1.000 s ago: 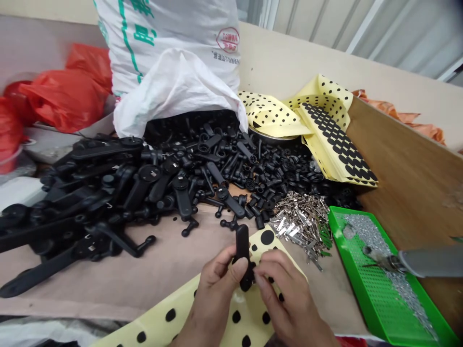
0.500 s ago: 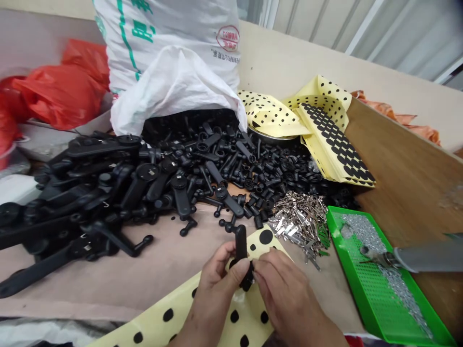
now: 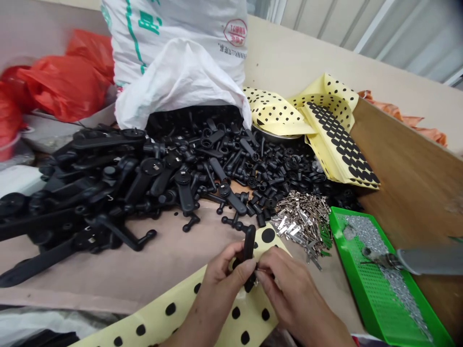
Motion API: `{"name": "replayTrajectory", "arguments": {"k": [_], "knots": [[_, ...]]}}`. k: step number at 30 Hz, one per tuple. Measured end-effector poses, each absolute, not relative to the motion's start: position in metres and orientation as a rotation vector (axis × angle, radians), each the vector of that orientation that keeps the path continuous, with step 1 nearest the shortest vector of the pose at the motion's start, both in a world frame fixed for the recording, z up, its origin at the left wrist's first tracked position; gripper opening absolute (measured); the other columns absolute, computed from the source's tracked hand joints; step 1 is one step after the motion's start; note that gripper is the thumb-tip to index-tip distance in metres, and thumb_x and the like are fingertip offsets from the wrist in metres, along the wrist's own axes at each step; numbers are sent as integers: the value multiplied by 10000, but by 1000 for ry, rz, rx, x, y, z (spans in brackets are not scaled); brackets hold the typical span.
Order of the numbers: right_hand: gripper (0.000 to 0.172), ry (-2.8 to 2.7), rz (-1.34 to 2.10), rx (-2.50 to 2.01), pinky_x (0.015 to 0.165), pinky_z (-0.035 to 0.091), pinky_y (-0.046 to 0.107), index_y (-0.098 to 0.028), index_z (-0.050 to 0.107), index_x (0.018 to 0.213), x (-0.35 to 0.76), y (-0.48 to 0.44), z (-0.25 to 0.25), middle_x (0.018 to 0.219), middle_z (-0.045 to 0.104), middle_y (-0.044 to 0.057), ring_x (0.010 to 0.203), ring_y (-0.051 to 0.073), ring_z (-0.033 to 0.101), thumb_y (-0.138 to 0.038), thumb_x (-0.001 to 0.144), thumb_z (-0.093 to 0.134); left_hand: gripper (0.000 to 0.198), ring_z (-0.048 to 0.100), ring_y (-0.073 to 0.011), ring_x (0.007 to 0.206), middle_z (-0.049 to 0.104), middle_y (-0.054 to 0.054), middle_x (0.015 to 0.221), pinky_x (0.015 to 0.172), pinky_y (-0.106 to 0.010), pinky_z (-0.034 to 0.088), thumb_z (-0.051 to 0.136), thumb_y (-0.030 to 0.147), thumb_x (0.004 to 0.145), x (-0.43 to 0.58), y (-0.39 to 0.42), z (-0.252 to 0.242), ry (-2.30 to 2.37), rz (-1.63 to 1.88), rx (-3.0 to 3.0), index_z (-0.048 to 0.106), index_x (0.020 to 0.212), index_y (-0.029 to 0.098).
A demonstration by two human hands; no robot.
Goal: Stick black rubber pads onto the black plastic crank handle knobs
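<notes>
My left hand (image 3: 222,279) grips a black plastic lever (image 3: 249,248) upright by its lower end, thumb pressed against it. My right hand (image 3: 289,289) pinches at the same lower end of the lever with its fingertips; whether something small sits between them is hidden. Both hands hover over a yellow backing sheet with black round stickers (image 3: 202,318) at the near edge of the table. A heap of small silver metal clips (image 3: 300,219) lies just beyond my right hand.
A big pile of black plastic levers and knobs (image 3: 152,178) spills from a white sack (image 3: 181,53). More yellow sticker sheets (image 3: 333,130) lie at the back right. A green tray of screws (image 3: 379,274) holds a grey power screwdriver (image 3: 415,260). Red bags (image 3: 58,86) sit at the left.
The hands and the lever have stayed in place; the lever has tilted slightly right and the right fingertips have closed in on its lower end. The view shifted a little.
</notes>
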State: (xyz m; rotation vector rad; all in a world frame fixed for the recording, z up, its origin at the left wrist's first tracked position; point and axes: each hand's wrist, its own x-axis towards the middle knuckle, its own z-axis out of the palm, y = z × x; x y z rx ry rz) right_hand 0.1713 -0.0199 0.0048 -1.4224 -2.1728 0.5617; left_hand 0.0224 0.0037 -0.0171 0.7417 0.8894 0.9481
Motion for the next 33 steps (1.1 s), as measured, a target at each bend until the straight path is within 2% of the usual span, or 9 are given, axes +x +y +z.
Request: {"name": "replayTrajectory", "arguments": {"k": [3, 7, 13, 20, 24, 33], "knots": [[127, -2148, 843, -1439, 623, 395, 244, -204, 442, 783, 177, -15, 8, 769, 534, 5, 725, 144, 520, -144, 895, 433, 185, 546, -164, 823, 653, -9, 824, 725, -210, 433, 685, 295, 758, 19, 6, -18, 827, 880, 762, 679, 914, 197], [150, -2063, 1023, -1422, 591, 356, 218, -208, 424, 734, 180, -14, -1, 704, 500, -29, 657, 116, 478, -163, 871, 464, 197, 537, -141, 761, 639, 3, 782, 680, -198, 426, 701, 294, 738, 18, 5, -18, 808, 843, 726, 680, 901, 185], [177, -1976, 1059, -1405, 535, 312, 201, -205, 394, 678, 177, -17, -9, 635, 439, -51, 578, 92, 423, -106, 799, 477, 233, 546, -153, 761, 647, -16, 793, 679, -216, 427, 716, 304, 715, 18, 4, -20, 796, 796, 719, 671, 893, 162], [145, -1988, 1108, -1382, 584, 334, 214, -206, 423, 727, 183, -16, -5, 703, 467, -34, 646, 108, 445, -187, 860, 478, 229, 549, -157, 805, 641, -14, 822, 708, -223, 433, 692, 290, 748, 20, 4, -24, 817, 800, 662, 663, 944, 175], [116, -1965, 1183, -1391, 610, 349, 218, -210, 430, 768, 186, -12, -7, 761, 479, -25, 692, 118, 454, -180, 835, 521, 249, 553, -162, 821, 660, -24, 842, 726, -228, 434, 683, 293, 760, 20, 6, -24, 799, 800, 678, 666, 976, 171], [162, -1905, 1254, -1415, 580, 337, 209, -197, 439, 700, 188, -10, -12, 695, 473, -34, 653, 110, 441, -167, 827, 535, 233, 546, -181, 838, 655, -14, 844, 748, -254, 427, 677, 290, 751, 20, 7, -31, 783, 812, 809, 665, 955, 179]]}}
